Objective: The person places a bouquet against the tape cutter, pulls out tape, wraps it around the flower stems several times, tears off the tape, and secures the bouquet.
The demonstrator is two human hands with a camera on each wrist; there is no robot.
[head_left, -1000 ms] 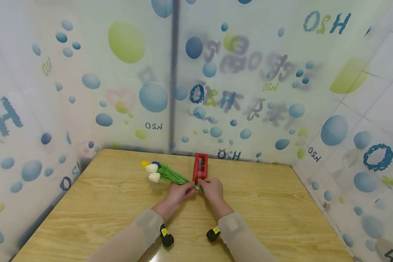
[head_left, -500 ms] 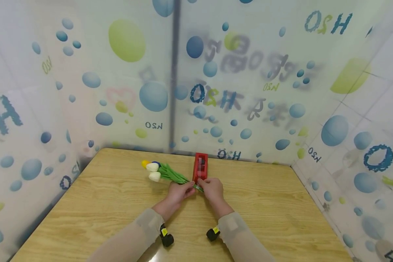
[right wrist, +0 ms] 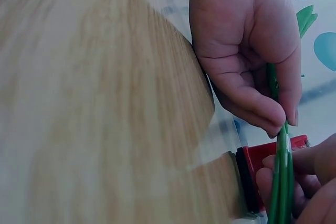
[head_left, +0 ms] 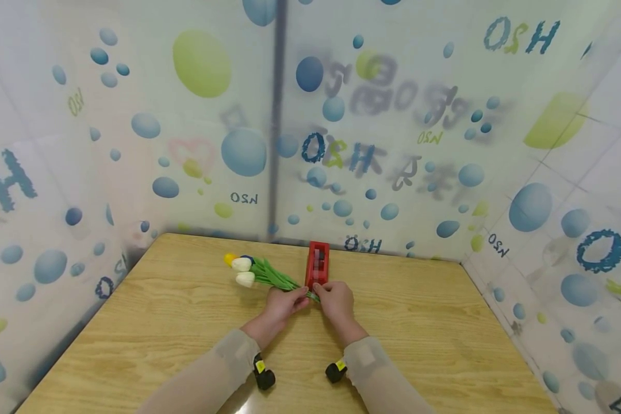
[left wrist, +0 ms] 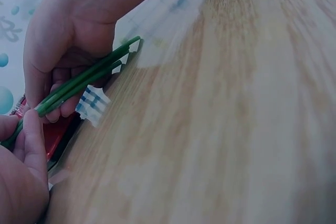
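A bunch of artificial tulips [head_left: 274,277], with white, yellow and blue heads, slants across the table with its heads to the left. My left hand [head_left: 281,305] pinches the green stems [right wrist: 282,182] between thumb and fingers. Close to the cut ends, my right hand [head_left: 337,300] pinches the same stems, its fingertips nearly meeting the left ones. A glossy patch, perhaps clear tape, shows on the stems between the hands. Right behind the fingertips stands a red tape dispenser [head_left: 311,269], its near end partly hidden by the hands.
The wooden table [head_left: 419,328] reaches back to a wall [head_left: 393,115] covered in a printed bubble pattern. Walls also close in the left and right sides. A black wrist camera [head_left: 264,376] hangs at the left sleeve, another camera [head_left: 335,371] at the right.
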